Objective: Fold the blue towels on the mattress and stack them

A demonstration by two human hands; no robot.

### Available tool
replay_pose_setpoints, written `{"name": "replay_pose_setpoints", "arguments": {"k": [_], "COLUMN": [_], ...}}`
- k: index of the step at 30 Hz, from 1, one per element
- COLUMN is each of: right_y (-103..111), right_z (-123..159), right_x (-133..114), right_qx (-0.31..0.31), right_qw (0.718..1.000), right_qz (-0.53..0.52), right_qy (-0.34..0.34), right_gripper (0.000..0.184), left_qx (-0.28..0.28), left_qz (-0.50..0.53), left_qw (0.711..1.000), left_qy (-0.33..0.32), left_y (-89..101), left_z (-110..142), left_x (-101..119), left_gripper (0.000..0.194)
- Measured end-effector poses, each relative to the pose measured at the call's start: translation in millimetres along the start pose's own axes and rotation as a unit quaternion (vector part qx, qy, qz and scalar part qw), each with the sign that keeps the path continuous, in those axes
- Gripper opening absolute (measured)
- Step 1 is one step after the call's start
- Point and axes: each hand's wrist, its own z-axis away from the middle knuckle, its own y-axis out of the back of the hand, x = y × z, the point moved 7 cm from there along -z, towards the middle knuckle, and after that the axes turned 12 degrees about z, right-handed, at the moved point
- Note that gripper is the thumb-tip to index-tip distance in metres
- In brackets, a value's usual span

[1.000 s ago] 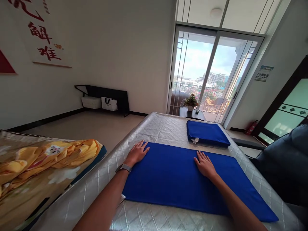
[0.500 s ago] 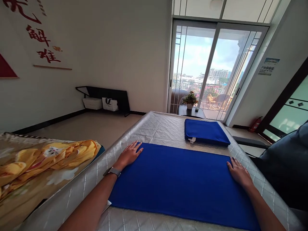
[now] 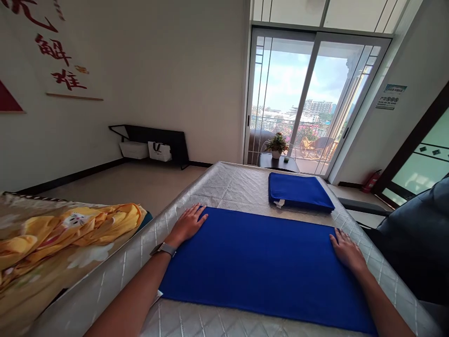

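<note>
A large blue cloth (image 3: 259,260) lies spread flat on a silver quilted mattress (image 3: 231,187). My left hand (image 3: 187,224), with a watch on the wrist, rests flat with fingers apart on the cloth's far left corner. My right hand (image 3: 346,250) lies flat on the cloth's far right edge, fingers spread. Neither hand grips anything. Farther back on the mattress sits a folded blue cloth (image 3: 298,191) with a white label at its near corner.
A second bed with a yellow patterned blanket (image 3: 66,229) stands at the left. A dark blue cushion or seat (image 3: 417,234) is at the right. Beyond the mattress are a small table with a potted plant (image 3: 277,146), glass sliding doors, and a black bench (image 3: 154,138).
My right hand slid from the cloth's middle out to its right edge. My left hand shifted slightly left on the corner. In the last half second little moved.
</note>
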Motion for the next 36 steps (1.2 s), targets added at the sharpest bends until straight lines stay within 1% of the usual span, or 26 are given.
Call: {"name": "replay_pose_setpoints", "arguments": {"k": [3,6,8,11,14,18,20,21,23,25,26,29,32,34,36], "right_y": [-1,-3,-4,-8,-9,-1,10,17,37,57,66,83,92,95,95], "right_z": [-1,-2,-3,-4,-4,1,6,10,19,33,42,79,123,148,165], "right_x": [1,2,3,4,6,6,-1,-9,-37,-84,-113,-208,-296,-341,-369], "right_qx": [0.003,0.005,0.007,0.008,0.015,0.015,0.016,0.023,0.052,0.076,0.075,0.030,-0.017,-0.032,-0.042], "right_qw": [1.000,1.000,1.000,1.000,1.000,1.000,0.999,0.999,0.998,0.995,0.994,0.988,0.971,0.956,0.945], "right_qz": [0.005,0.007,0.008,0.008,0.003,0.003,0.015,0.023,0.040,0.055,0.061,0.026,-0.034,-0.067,-0.084], "right_qy": [0.000,0.001,0.001,0.005,0.007,-0.006,-0.024,-0.029,-0.017,0.022,0.052,0.149,0.236,0.283,0.313], "right_gripper": [0.077,0.078,0.078,0.077,0.076,0.074,0.073,0.072,0.069,0.067,0.066,0.066,0.072,0.076,0.078], "left_qx": [0.008,-0.010,-0.033,-0.065,-0.072,-0.066,-0.059,-0.055,-0.050,-0.050,-0.052,-0.069,-0.095,-0.106,-0.106], "left_qz": [-0.011,-0.006,0.008,0.034,0.039,0.031,0.042,0.049,0.062,0.072,0.076,0.091,0.095,0.088,0.082], "left_qw": [1.000,1.000,0.999,0.997,0.997,0.997,0.997,0.997,0.997,0.995,0.994,0.990,0.988,0.988,0.988], "left_qy": [-0.010,-0.011,-0.005,0.009,0.007,0.002,0.002,-0.002,-0.020,-0.048,-0.061,-0.082,-0.077,-0.073,-0.073], "left_y": [5.5,7.5,4.5,-4.9,-11.7,-12.0,-10.1,-9.3,-8.8,-9.2,-9.3,-8.9,-8.3,-8.4,-9.0], "left_z": [2,5,6,9,12,15,16,16,16,17,18,23,28,30,31], "left_x": [6,9,7,4,3,6,10,13,24,37,44,60,66,66,65], "left_gripper": [0.066,0.065,0.064,0.067,0.068,0.065,0.067,0.068,0.071,0.072,0.071,0.073,0.079,0.082,0.083]}}
